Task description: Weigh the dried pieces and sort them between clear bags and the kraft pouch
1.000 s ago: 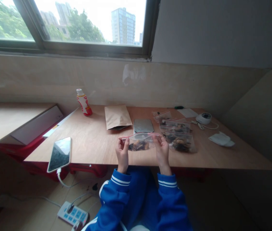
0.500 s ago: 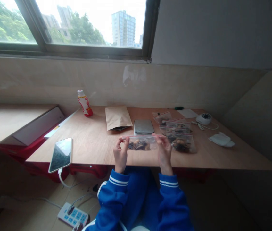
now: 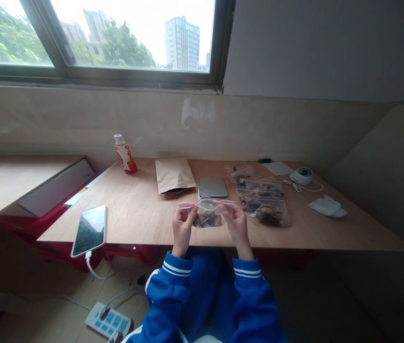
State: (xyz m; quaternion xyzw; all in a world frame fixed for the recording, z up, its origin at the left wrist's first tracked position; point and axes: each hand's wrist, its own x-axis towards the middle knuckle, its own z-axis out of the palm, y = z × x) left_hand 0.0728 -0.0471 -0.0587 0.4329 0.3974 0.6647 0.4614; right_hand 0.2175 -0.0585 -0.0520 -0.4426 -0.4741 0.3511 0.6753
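**Head camera looks forward and down from the person's own viewpoint**

And here we are, riding on the person's head, angled down over the blue sleeves [image 3: 168, 295], with the left hand [image 3: 182, 229] and right hand [image 3: 238, 226] close in at lower centre! Straight ahead, the wooden desk [image 3: 133, 209] runs to the wall, with the window [image 3: 116, 43] farther off along the top. Down low, a power strip [image 3: 108, 320] sits on the floor [image 3: 48, 295].

The left hand [image 3: 182, 229] and right hand [image 3: 238, 226] have now pulled open the clear zip bag [image 3: 207, 217], flat before.
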